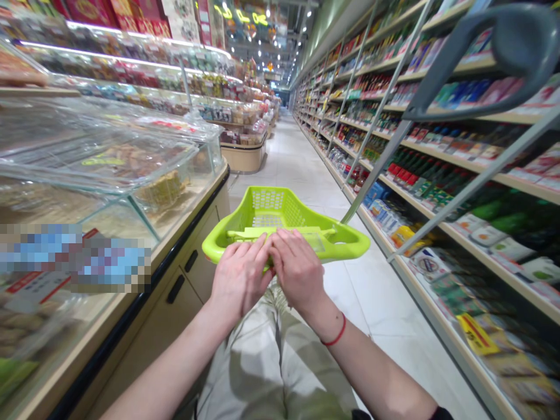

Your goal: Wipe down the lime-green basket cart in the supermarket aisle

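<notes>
In front of my legs is a lime-green plastic shopping basket (214,240) with perforated walls. My left hand (242,271) has its fingers curled over the near rim, just left of the middle. Beside it, touching at the fingertips, my right hand (300,265) is wrapped over the same rim, a red string bracelet on its wrist. Both thumbs are mostly tucked out of sight below. From the basket's right corner a metal pole slants up to a dark grey handle (525,46), which neither hand touches. The visible part of the basket's inside shows no goods.
Clear-lidded food bins (140,157) on a beige counter line the left side, with black drawer pulls (175,289) below. Tall shelves of packaged goods (431,265) run along the right. A pale tiled aisle (284,146) stretches ahead past a rounded display stand (242,154).
</notes>
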